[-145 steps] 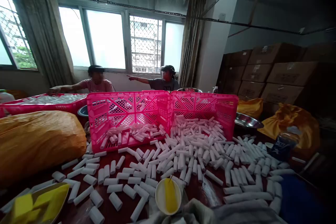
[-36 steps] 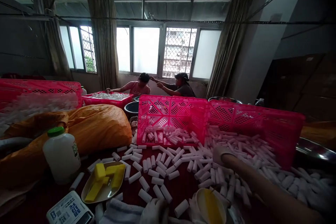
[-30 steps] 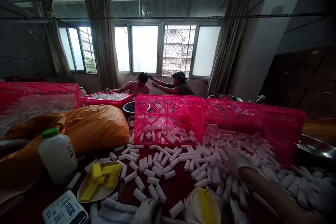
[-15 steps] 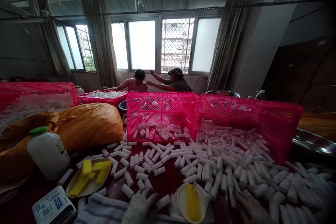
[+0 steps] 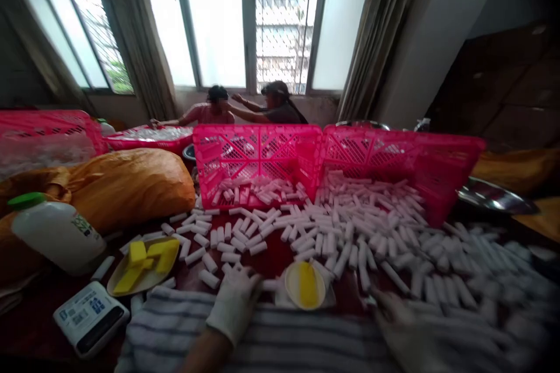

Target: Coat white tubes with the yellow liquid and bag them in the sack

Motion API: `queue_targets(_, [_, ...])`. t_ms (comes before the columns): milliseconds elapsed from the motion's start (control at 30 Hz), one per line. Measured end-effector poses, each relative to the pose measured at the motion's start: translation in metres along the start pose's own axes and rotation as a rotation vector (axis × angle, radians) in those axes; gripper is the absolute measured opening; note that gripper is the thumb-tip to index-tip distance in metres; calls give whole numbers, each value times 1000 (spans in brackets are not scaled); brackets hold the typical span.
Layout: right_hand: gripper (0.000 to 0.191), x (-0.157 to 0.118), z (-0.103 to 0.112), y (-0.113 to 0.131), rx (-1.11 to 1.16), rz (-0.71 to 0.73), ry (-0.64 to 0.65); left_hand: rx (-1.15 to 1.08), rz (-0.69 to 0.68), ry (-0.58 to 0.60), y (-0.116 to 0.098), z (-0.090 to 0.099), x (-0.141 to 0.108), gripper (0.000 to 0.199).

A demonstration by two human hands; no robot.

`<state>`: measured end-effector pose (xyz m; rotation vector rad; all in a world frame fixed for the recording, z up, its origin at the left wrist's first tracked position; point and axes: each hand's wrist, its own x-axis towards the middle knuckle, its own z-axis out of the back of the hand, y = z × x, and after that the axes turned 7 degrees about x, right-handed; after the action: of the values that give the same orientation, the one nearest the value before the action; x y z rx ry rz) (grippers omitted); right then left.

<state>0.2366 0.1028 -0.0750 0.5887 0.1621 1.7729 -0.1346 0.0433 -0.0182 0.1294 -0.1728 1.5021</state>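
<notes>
My left hand [image 5: 235, 304], in a white glove, lies at the edge of a striped towel [image 5: 306, 335]. Its fingers are stretched forward and slightly bent, close to several short white rolls [image 5: 210, 262]. To its right sits a small oval dish with a yellow block [image 5: 308, 284] in it. My right hand [image 5: 405, 326], also gloved, is blurred at the lower right. Its fingers close on what looks like a thin metal tool [image 5: 366, 296], whose exact kind is unclear. Piled white rolls [image 5: 385, 245] lie just beyond the right hand.
Pink crates [image 5: 258, 151] lie tipped toward me, with rolls spilling out. At left are yellow blocks on an oval dish [image 5: 114, 277], a white box-like device [image 5: 90, 317], a green-capped bottle [image 5: 56, 236] and an orange sack [image 5: 131, 180]. Two people [image 5: 280, 105] sit beyond the crates.
The view has tilted down, showing more of the towel and my left forearm. My right hand has come nearer the small dish, and a thin metal tool now shows at its fingers.
</notes>
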Motion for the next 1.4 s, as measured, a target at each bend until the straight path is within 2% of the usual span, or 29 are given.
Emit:
queue_targets(33, [37, -1, 4, 8, 26, -22, 5, 20, -34, 0, 0, 1, 1, 29])
queue_targets(100, [39, 1, 12, 19, 101, -22, 115, 31, -78, 3, 2, 2, 4, 31])
queue_targets(200, [38, 6, 25, 22, 148, -132, 62, 5, -77, -19, 5, 1, 4, 31])
queue_targets(267, [35, 8, 30, 23, 179, -274, 11, -5, -51, -47, 7, 1, 2, 30])
queue_targets(367, [33, 13, 27, 36, 280, -424, -2, -16, -16, -81, 4, 1, -4, 30])
queue_targets(467, [34, 28, 16, 60, 293, -291, 30, -47, -6, -63, -2, 1, -5, 29])
queue_targets(533, [38, 41, 9, 74, 186, -183, 141, -48, -15, -42, -5, 1, -4, 29])
queue_targets(633, [40, 57, 3, 84, 48, -126, 313, -46, -41, -31, -7, 1, -1, 33])
queue_targets(767, [35, 58, 2, 80, 19, -112, 300, -90, -68, -5, -7, -4, 1, 35])
queue_targets(933, [24, 53, 0, 72, -95, -221, 231, -142, -33, 50, -8, -5, 6, 26])
queue_targets(1000, [28, 52, -1, 68, -71, -255, 178, -179, -7, 28, -8, -3, 8, 24])
queue_targets(1100, [38, 46, 4, 65, 121, -322, 11, -362, 71, -56, -5, -2, 10, 28])
queue_targets(1167, [41, 39, 11, 70, 415, -333, -89, -589, 168, -80, -5, -4, 10, 35])
queue_targets(1200, [43, 34, 14, 75, 594, -324, -91, -718, 225, -66, -6, -6, 11, 38])
queue_targets(1267, [47, 27, 19, 88, 895, -300, 3, -951, 329, -19, -11, -8, 12, 43])
queue_targets(1333, [51, 24, 20, 100, 1022, -298, 112, -1119, 389, 11, -16, -10, 14, 45])
queue_targets(1400, [53, 23, 19, 107, 1037, -335, 145, -1203, 407, 18, -20, -10, 14, 44])
